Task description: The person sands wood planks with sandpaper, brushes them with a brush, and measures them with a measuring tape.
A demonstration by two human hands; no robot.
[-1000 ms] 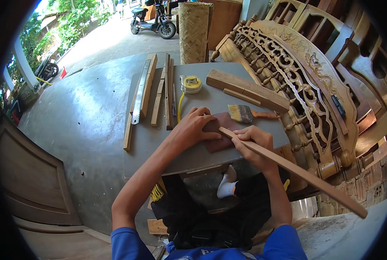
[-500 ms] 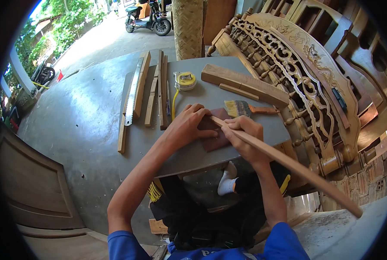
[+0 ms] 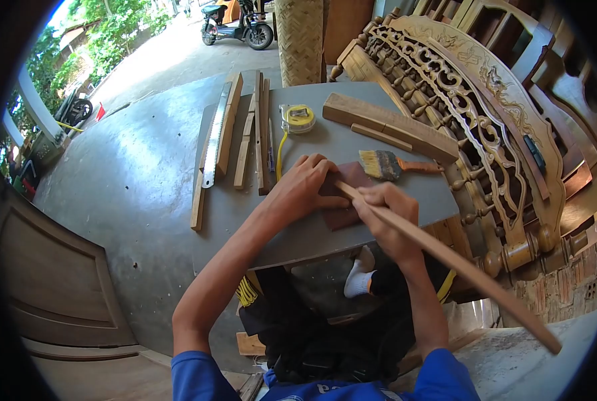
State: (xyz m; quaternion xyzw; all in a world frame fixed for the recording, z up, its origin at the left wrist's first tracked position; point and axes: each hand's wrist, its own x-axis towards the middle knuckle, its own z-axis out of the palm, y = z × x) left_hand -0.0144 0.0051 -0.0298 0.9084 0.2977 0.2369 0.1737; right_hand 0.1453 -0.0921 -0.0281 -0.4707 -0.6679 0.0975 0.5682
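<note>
A reddish-brown sheet of sandpaper (image 3: 342, 218) lies on a grey tabletop. My left hand (image 3: 305, 184) rests over its left part, fingers bent, thumb stretched across it, and presses it down; the fingertips are partly hidden. My right hand (image 3: 390, 212) is closed around a long, thin wooden stick (image 3: 469, 269) close to its upper end. That end sits on the sandpaper, between my left thumb and fingers, while the rest slants down to the right past the table edge. Just beyond my right hand lies a paintbrush (image 3: 380, 165) with an orange-brown handle.
A yellow tape measure (image 3: 298, 119), a metal saw blade or ruler (image 3: 214, 144) and several wood strips (image 3: 245, 148) lie farther back. A wooden block (image 3: 388, 127) is at the back right. Carved wooden furniture (image 3: 472, 134) stands right of the table.
The view has shifted slightly, moving the scene to the right. My right hand and the stick are a little lower, with the stick slanting more steeply. My left hand stays on the sandpaper.
</note>
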